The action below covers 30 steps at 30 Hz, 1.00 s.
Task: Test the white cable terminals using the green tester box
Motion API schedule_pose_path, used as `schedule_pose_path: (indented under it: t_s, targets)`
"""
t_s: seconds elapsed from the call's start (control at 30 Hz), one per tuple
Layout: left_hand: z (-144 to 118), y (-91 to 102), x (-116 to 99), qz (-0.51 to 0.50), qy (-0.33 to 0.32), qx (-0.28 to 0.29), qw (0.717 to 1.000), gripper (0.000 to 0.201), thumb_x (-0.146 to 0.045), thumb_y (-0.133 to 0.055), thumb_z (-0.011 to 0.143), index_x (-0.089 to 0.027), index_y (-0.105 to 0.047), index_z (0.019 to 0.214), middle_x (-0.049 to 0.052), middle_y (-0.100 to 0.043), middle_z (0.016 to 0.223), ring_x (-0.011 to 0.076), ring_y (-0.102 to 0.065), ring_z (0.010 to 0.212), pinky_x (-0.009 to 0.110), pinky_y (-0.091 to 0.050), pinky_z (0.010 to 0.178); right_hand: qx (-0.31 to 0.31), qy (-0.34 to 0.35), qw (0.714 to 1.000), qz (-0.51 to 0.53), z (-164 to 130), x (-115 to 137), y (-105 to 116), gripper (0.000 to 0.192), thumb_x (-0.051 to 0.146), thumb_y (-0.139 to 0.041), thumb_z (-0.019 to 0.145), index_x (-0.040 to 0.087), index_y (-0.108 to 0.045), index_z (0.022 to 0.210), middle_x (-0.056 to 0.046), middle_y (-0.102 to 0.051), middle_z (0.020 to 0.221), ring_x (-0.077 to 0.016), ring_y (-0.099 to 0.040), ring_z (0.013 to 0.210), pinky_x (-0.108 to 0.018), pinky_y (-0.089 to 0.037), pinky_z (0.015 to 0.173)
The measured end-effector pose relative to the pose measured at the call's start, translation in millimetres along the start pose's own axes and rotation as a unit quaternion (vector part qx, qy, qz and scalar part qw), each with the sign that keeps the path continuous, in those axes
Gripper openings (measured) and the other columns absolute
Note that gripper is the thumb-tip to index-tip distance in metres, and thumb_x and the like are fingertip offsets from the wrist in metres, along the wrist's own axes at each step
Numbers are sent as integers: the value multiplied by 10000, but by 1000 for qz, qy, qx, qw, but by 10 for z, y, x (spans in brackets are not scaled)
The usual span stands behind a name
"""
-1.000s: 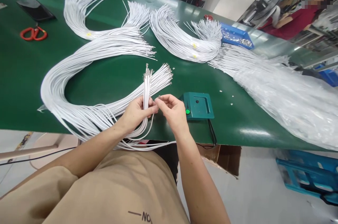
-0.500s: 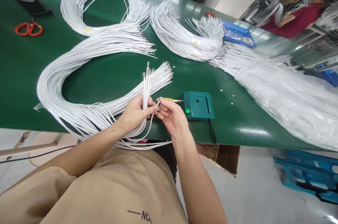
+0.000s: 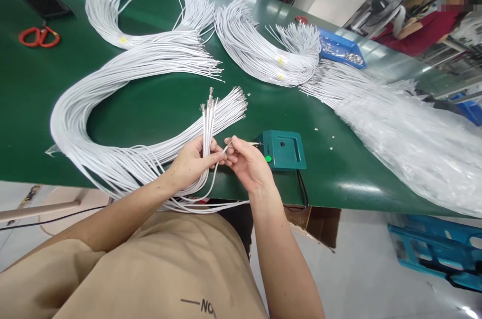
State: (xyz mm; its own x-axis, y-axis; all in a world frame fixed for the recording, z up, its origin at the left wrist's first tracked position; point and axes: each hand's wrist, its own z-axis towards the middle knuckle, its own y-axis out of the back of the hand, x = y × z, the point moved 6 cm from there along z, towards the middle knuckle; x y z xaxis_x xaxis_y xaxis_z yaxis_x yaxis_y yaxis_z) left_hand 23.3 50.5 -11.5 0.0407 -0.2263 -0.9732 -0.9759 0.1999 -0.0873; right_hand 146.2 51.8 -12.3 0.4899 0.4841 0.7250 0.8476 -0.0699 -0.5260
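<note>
From my end, I have both hands near the front edge of the green surface (image 3: 143, 113). My left hand (image 3: 196, 161) is closed around a bunch of white cables (image 3: 207, 133), held roughly upright, its metal-tipped ends rising above my fingers. My right hand (image 3: 248, 163) pinches 1 loose cable (image 3: 215, 174) near its end between thumb and fingertips; it passes by my left thumb, and I cannot tell whether those fingers grip it too.

Just right of my right hand sits a teal box (image 3: 285, 151) with a green button (image 3: 268, 159). A thin metal piece juts from it toward my hand, too small to make out.

A large curved bundle (image 3: 70, 113) sweeps around on my left, its near ends just behind the bunch. Farther back lie more bundles, 1 of them (image 3: 259, 58) with 2 yellow ties, beside a blue tray (image 3: 350, 54) of small metal parts. Red-handled scissors (image 3: 37, 38) lie at far left; plastic-wrapped cables (image 3: 410, 133) spread across the right.
</note>
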Motion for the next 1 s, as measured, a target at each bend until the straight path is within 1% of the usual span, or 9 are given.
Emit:
schedule_pose_path:
  t_s: [0.2, 0.4, 0.47, 0.5, 0.6, 0.67, 0.73, 0.9, 1.0]
  targets:
    - [-6, 5, -32, -7, -15, -10, 1000, 248, -276, -709, 730, -163, -513, 831, -27, -610, 699, 94, -574, 577, 219, -452, 550, -65, 86, 991, -82, -110, 81, 38, 218, 337, -733, 691, 149, -730, 801, 0, -631, 728, -64, -455, 562, -236, -430, 593]
    - [-15, -76, -15, -99, 27, 47, 994, 519, -251, -697, 764, -190, -517, 1248, -23, -577, 791, 86, -571, 656, 186, -434, 545, -142, 192, 927, -289, -188, 179, 7, 190, 345, -640, 764, 160, -680, 784, -3, -652, 701, -117, -541, 608, -267, -455, 627]
    - [0, -92, 3, -145, 59, 59, 986, 511, -231, -711, 754, -178, -552, 1236, -16, -564, 804, 72, -554, 657, 170, -416, 534, -167, 257, 866, -396, -212, 202, -18, 189, 331, -558, 836, 176, -626, 752, -10, -630, 710, -136, -552, 657, -277, -454, 657]
    - [12, -98, 9, -166, 73, 65, 981, 495, -217, -720, 743, -167, -575, 1214, -14, -559, 796, 66, -543, 651, 165, -407, 528, -177, 301, 816, -461, -233, 217, -47, 206, 308, -506, 872, 182, -600, 739, -21, -616, 724, -148, -550, 691, -286, -449, 682]
    - [50, -109, 29, -214, 104, 87, 967, 436, -180, -739, 710, -143, -633, 1131, -11, -550, 757, 59, -528, 633, 153, -384, 507, -157, 406, 629, -645, -276, 189, -175, 276, 234, -388, 929, 192, -565, 722, -66, -580, 772, -184, -520, 771, -320, -420, 753]
    - [73, -111, 58, -222, 120, 99, 962, 396, -173, -740, 704, -134, -652, 1088, -8, -554, 746, 60, -536, 634, 147, -377, 499, -115, 420, 547, -715, -263, 154, -205, 298, 214, -359, 939, 195, -568, 727, -81, -575, 778, -199, -503, 779, -328, -405, 767]
    - [98, -103, 92, -207, 120, 104, 965, 380, -177, -733, 710, -132, -650, 1078, -10, -558, 747, 62, -547, 634, 150, -387, 505, -84, 406, 522, -746, -235, 189, -174, 291, 222, -361, 947, 196, -587, 766, -79, -587, 790, -202, -505, 786, -325, -398, 769]
    - [187, -63, 131, -92, 64, 64, 992, 469, -214, -720, 725, -166, -577, 1169, -24, -569, 776, 103, -619, 663, 196, -445, 545, -108, 354, 532, -761, -142, 524, -4, 198, 239, -443, 928, 173, -603, 1024, -89, -665, 1002, -229, -540, 958, -343, -380, 834]
    - [229, -66, 122, -26, 44, 40, 998, 466, -247, -713, 724, -156, -562, 1156, -21, -577, 765, 133, -646, 670, 210, -448, 527, -73, 300, 500, -809, -27, 585, 69, 132, 192, -499, 888, 176, -626, 918, -74, -692, 884, -231, -566, 890, -368, -354, 898]
